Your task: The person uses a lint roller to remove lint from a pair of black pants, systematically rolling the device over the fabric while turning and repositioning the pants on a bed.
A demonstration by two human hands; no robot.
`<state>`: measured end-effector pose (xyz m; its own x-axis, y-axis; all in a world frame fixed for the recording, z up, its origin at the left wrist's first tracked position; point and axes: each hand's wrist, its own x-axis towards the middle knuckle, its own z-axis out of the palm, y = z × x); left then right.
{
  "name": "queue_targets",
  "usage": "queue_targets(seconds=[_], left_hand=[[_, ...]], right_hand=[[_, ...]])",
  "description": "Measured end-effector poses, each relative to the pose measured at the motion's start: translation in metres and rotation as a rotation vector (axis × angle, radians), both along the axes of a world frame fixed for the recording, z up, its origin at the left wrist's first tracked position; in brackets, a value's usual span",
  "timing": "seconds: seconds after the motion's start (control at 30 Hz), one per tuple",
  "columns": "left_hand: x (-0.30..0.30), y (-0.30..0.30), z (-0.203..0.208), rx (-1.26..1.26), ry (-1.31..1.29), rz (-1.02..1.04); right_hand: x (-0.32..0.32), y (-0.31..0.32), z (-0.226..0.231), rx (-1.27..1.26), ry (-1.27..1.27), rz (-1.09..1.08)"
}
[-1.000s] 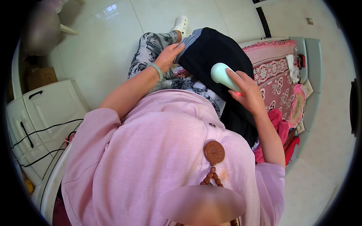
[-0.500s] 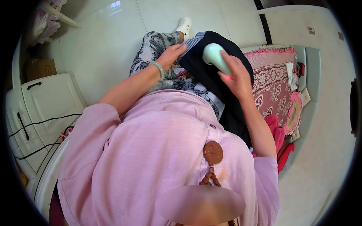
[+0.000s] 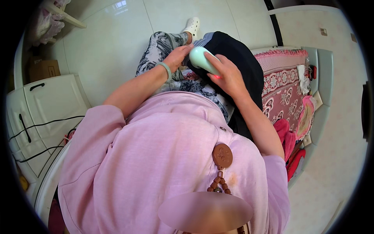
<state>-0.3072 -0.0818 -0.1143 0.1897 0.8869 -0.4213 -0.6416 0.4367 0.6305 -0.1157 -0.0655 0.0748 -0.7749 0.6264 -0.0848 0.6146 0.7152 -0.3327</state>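
Across my lap lies a dark navy garment [image 3: 243, 54] with a grey striped band [image 3: 204, 40] along its far left edge. My left hand [image 3: 176, 57], with a pale green bangle on the wrist, is closed on the garment near that band. Wrapped in my right hand [image 3: 228, 74] is a mint-green fabric shaver [image 3: 200, 57], its round head low over the dark cloth near the left fingertips. A red light glows beside the right hand's fingers. Whether the shaver's face touches the cloth is hidden.
A sofa or bed with a pink patterned cover [image 3: 284, 87] stands at my right, holding a pink-edged oval item [image 3: 306, 117]. White cabinets [image 3: 56, 95] with black cords [image 3: 46, 124] stand at left, and a cardboard box [image 3: 44, 70] sits behind them. Pale floor tiles [image 3: 109, 43] lie ahead.
My right hand has carried the fabric shaver leftward, from the middle of the dark cloth toward the striped band and my left hand. The left hand keeps its grip, nearly still.
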Motion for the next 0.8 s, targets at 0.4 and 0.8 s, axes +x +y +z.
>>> queue_targets(seconds=[0.4, 0.8], left_hand=[[0.0, 0.0, -0.003, 0.029, -0.041, -0.007], [0.0, -0.004, 0.004, 0.028, -0.041, 0.048]], right_hand=[[0.071, -0.027, 0.057, -0.05, -0.118, -0.041], [0.082, -0.019, 0.065, -0.085, -0.118, -0.059]])
